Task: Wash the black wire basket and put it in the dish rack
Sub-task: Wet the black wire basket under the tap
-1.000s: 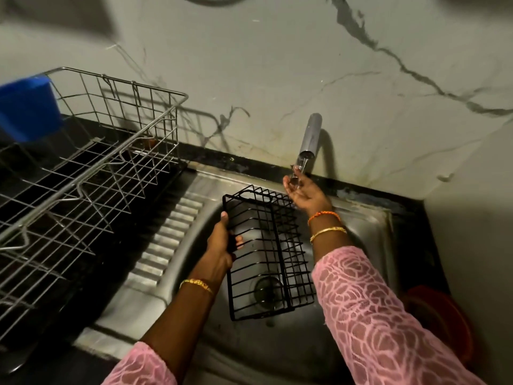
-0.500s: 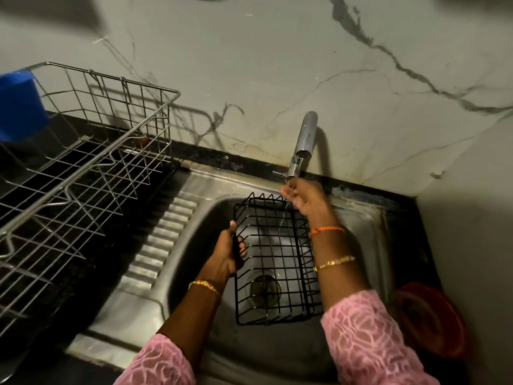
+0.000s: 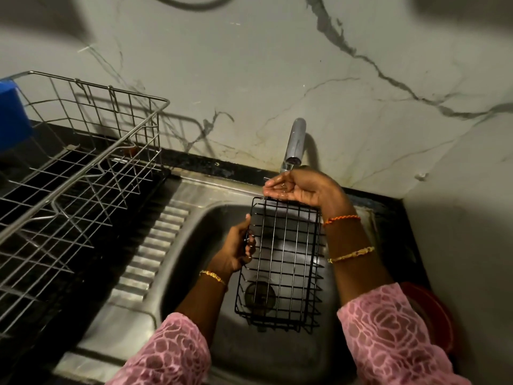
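Observation:
The black wire basket (image 3: 283,262) hangs over the steel sink (image 3: 194,245), tilted with its far end up under the tap (image 3: 295,143). My left hand (image 3: 238,245) grips the basket's left rim. Above the basket's far edge my right hand (image 3: 297,187) is cupped palm up beneath the spout, with a little water in the palm; it holds nothing. The silver wire dish rack (image 3: 83,168) stands on the dark counter to the left of the sink.
A blue object (image 3: 11,115) hangs at the rack's far left corner. The ribbed draining board (image 3: 150,245) lies between rack and sink. A red bowl-like item (image 3: 433,315) sits at the sink's right edge. A marble wall rises behind.
The basket has turned so its grid faces up more and its far end sits under the tap. My right hand has opened into a cup below the spout.

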Motion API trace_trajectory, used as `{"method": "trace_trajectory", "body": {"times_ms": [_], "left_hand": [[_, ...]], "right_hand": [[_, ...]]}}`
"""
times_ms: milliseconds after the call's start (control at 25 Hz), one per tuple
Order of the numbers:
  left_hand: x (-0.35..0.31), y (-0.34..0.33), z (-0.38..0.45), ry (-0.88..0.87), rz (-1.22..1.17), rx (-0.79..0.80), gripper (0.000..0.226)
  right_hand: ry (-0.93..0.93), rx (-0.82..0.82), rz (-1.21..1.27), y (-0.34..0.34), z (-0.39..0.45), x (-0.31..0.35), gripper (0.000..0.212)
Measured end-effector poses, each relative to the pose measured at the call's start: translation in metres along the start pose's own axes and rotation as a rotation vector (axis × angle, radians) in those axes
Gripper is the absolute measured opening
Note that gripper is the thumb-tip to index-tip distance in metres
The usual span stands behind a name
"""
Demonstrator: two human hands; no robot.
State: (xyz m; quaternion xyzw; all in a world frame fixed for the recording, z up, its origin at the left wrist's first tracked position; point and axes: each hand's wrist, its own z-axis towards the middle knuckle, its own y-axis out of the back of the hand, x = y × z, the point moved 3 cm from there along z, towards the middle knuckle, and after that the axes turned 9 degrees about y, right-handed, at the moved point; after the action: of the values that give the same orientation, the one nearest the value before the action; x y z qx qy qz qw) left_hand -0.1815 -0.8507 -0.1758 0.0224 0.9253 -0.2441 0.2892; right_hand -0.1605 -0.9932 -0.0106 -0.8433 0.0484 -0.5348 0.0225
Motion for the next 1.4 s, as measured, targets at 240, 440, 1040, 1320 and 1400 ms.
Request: {"method": "trace_trajectory", "body": {"times_ms": [240, 440, 1040, 1320, 1400], "left_hand": [[-0.007, 0.017, -0.004, -0.148, -0.043, -0.001, 0.05], [-0.009, 0.024, 0.007, -0.178, -0.196, 0.053, 0.054], [-0.044, -0.057, 0.032, -0.053, 0.244, 0.061, 0.046], [-0.07, -0.098, 0.006, 0.004, 0.471, -0.038, 0.039], [-0.072, -0.098, 0.001, 0.002, 0.5, -0.061, 0.045]], "right_hand": [[0.073, 0.043, -0.14, -0.007, -0.023, 0.012, 0.013], [0.309, -0.422, -0.307, 0.047, -0.031, -0.009, 0.016], [0.243, -0.601, 0.326, 0.098, -0.035, -0.147, 0.042], [0.144, -0.582, 0.576, 0.106, -0.025, -0.183, 0.04], [0.142, -0.541, 0.639, 0.104, -0.022, -0.184, 0.04]]}}
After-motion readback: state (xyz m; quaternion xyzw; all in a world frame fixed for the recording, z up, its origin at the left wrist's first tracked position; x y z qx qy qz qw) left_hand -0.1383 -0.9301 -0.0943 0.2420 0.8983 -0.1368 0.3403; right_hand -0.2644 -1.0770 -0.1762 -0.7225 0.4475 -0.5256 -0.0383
